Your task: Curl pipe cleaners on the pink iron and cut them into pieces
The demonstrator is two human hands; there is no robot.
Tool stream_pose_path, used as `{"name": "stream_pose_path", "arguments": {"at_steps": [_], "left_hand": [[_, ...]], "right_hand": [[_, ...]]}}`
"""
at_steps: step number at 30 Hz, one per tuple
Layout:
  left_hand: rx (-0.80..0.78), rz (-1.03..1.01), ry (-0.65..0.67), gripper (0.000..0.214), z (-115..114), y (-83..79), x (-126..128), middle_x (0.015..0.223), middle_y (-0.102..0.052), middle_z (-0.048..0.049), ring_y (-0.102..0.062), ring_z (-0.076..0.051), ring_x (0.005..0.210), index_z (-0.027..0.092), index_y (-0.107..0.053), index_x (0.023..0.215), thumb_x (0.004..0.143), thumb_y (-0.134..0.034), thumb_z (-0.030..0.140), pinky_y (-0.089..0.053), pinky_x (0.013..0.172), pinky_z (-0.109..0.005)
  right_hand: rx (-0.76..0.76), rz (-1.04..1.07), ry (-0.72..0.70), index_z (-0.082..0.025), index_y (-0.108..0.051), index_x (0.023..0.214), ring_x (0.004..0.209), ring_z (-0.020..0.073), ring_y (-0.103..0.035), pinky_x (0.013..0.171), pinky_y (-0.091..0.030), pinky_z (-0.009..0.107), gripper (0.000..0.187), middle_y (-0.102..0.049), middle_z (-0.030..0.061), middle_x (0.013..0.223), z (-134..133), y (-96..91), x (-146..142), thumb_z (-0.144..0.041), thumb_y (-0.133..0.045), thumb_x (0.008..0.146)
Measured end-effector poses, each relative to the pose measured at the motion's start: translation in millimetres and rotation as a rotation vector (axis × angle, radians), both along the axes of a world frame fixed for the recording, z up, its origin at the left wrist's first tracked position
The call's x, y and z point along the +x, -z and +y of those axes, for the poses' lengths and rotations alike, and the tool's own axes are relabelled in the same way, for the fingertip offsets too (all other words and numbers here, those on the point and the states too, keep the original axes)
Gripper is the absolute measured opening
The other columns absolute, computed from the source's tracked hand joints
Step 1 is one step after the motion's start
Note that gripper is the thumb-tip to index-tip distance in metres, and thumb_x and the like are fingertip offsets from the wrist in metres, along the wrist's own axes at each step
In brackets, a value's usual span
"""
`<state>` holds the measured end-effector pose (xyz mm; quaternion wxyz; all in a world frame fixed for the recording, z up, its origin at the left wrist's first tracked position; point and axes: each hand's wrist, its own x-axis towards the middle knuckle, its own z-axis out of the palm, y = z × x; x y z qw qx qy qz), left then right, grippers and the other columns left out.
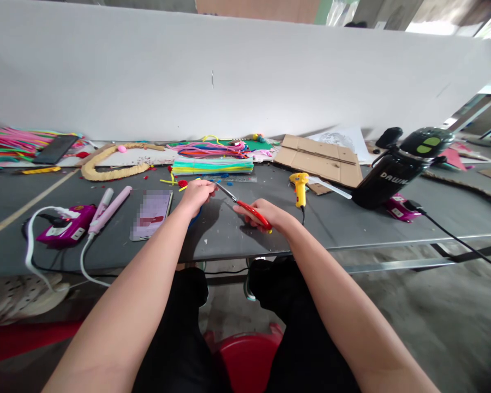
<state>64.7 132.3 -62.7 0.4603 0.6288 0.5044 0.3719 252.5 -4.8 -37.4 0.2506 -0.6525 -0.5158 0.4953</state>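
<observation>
My right hand [262, 214] grips scissors [251, 213] with red handles, their metal blades pointing up and left. The blade tips reach the fingers of my left hand [198, 195], which are pinched together. A thin blue strand, apparently a pipe cleaner [195, 217], hangs below the left hand; most of it is hidden by the hand. Just beyond lies a bundle of yellow, green and blue pipe cleaners [213, 166], with small red and yellow pieces [182, 184] in front of it. A phone [152, 214] rests left of my left forearm.
To the right are a yellow glue gun [299, 190], cardboard [319, 158] and a black bottle [396, 169]. On the left sit a purple power strip [67, 226], a pink straightener [110, 210] and a wrapped curved form [94, 169]. A white partition [213, 71] stands behind.
</observation>
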Motion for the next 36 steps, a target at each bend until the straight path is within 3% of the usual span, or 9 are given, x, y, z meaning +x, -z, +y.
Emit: {"name": "stream_pose_path", "arguments": {"at_steps": [11, 21, 27, 36], "left_hand": [[-0.004, -0.004, 0.031, 0.019, 1.5, 5.1, 2.8, 0.059, -0.059, -0.0021, -0.042, -0.012, 0.05, 0.016, -0.07, 0.066, 0.062, -0.066, 0.034, -0.027, 0.049, -0.027], [-0.036, -0.035, 0.047, 0.018, -1.7, 2.8, 2.3, 0.058, -0.057, -0.0014, -0.042, -0.011, 0.049, 0.014, -0.071, 0.069, 0.063, -0.067, 0.031, -0.025, 0.048, -0.026], [-0.093, -0.004, 0.115, 0.026, 1.7, 3.7, -6.1, 0.061, -0.06, -0.0021, -0.042, -0.011, 0.048, 0.015, -0.069, 0.071, 0.067, -0.07, 0.041, -0.029, 0.05, -0.027], [0.15, 0.21, 0.096, 0.032, 2.9, 5.7, -17.1, 0.07, -0.068, -0.0039, -0.05, -0.015, 0.056, 0.017, -0.072, 0.076, 0.075, -0.063, 0.047, -0.037, 0.058, -0.029]], "right_hand": [[0.012, 0.041, -0.013, -0.017, -0.05, 0.06, 0.032, 0.0075, -0.04, 0.031, -0.032, 0.021, 0.064, -0.046, -0.0032, 0.043, 0.7, 1.8, -0.3, -0.079, -0.062, 0.069], [0.075, -0.144, -0.013, -0.019, -0.042, 0.053, 0.034, 0.0095, -0.045, 0.034, -0.034, 0.022, 0.065, -0.046, -0.001, 0.044, -2.1, -0.1, -1.3, -0.079, -0.065, 0.064], [0.072, -0.155, 0.028, -0.018, -0.045, 0.052, 0.034, 0.0099, -0.045, 0.035, -0.035, 0.023, 0.064, -0.048, 0.0007, 0.045, -1.3, -2.6, -2.0, -0.077, -0.061, 0.069], [0.069, -0.21, 0.03, -0.017, -0.048, 0.054, 0.035, 0.0112, -0.048, 0.036, -0.036, 0.023, 0.062, -0.051, 0.0016, 0.046, 3.3, 0.9, -1.9, -0.076, -0.062, 0.07]]}}
